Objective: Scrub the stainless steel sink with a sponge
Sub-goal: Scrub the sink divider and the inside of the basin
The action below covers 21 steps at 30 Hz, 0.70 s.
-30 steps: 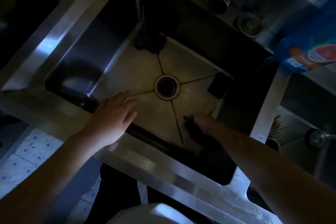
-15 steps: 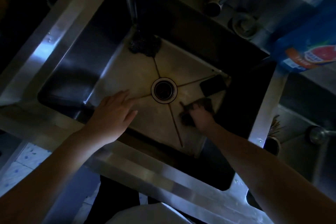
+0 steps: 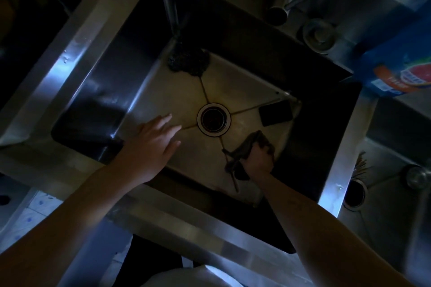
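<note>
The stainless steel sink (image 3: pixel 179 91) fills the middle of the dim view, with its round drain (image 3: pixel 213 119) at the centre of the floor. My right hand (image 3: pixel 257 158) is down in the basin to the right of the drain and grips a dark, crumpled cloth (image 3: pixel 242 149) against the floor. A dark rectangular sponge (image 3: pixel 275 113) lies flat in the right corner of the basin, apart from both hands. My left hand (image 3: pixel 152 144) hovers over the sink's near left edge with fingers straight, holding nothing.
A dark scouring ball (image 3: pixel 188 59) sits in the basin's far corner. The faucet (image 3: pixel 289 0) and a round stopper (image 3: pixel 319 35) stand behind the sink. A blue detergent pack (image 3: pixel 396 70) is at the right, above a second basin (image 3: pixel 396 193).
My right hand has moved from the near wall toward the drain and now grips the cloth bunched up. My left hand has hardly moved.
</note>
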{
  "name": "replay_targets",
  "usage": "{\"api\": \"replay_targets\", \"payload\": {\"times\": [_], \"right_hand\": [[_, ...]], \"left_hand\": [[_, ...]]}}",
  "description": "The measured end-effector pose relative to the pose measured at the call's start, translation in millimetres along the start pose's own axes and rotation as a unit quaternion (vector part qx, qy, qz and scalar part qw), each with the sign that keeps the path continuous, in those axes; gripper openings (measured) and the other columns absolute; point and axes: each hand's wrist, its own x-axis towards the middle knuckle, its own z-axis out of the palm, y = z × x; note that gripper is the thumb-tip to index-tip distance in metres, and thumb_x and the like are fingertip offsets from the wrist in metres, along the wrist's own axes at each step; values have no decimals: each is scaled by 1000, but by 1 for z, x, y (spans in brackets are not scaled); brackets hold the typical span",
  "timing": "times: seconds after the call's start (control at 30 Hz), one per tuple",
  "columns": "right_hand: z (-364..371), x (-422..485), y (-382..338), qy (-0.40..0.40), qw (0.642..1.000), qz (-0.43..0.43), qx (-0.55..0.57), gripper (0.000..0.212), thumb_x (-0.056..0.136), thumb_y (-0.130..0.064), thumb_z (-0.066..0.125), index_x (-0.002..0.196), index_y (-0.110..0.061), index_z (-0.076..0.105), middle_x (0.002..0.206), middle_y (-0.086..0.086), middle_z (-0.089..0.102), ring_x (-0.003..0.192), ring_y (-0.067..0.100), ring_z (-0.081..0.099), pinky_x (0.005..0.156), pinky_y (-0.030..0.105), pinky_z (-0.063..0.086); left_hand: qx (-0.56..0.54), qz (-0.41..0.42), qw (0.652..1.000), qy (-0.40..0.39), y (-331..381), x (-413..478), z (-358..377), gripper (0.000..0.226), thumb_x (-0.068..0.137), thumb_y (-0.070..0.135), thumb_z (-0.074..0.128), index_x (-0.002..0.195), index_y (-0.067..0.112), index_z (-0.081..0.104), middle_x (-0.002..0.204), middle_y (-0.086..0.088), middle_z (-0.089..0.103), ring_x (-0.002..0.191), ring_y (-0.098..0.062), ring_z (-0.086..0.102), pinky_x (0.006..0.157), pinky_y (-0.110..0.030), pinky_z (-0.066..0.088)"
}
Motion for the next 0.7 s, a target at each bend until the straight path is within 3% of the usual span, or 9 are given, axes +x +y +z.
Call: {"api": "replay_targets", "payload": {"times": [0.2, 0.37, 0.7], "right_hand": [[-2, 15, 20, 43, 996, 6, -77, 63, 92, -16, 54, 146, -13, 23, 144, 21, 29, 130, 42, 33, 97, 46, 45], [-13, 32, 19, 53, 997, 25, -50, 59, 92, -14, 53, 145, -13, 27, 144, 19, 32, 131, 41, 35, 100, 46, 42], [24, 2, -10, -6, 983, -176, -40, 69, 85, -12, 58, 147, -20, 27, 150, 9, 25, 136, 36, 24, 106, 46, 38]], "left_hand": [[2, -6, 1000, -6, -5, 2, 0, 50, 93, 44, 32, 139, 25, 39, 154, 0, 24, 141, -19, 20, 112, -40, 20], [20, 1, 1000, -10, -8, 3, 0, 50, 93, 42, 32, 140, 25, 37, 154, -1, 22, 142, -18, 19, 114, -40, 20], [20, 10, 1000, 5, -5, 8, 7, 45, 95, 43, 36, 137, 27, 43, 153, 1, 27, 139, -18, 25, 109, -40, 19]]}}
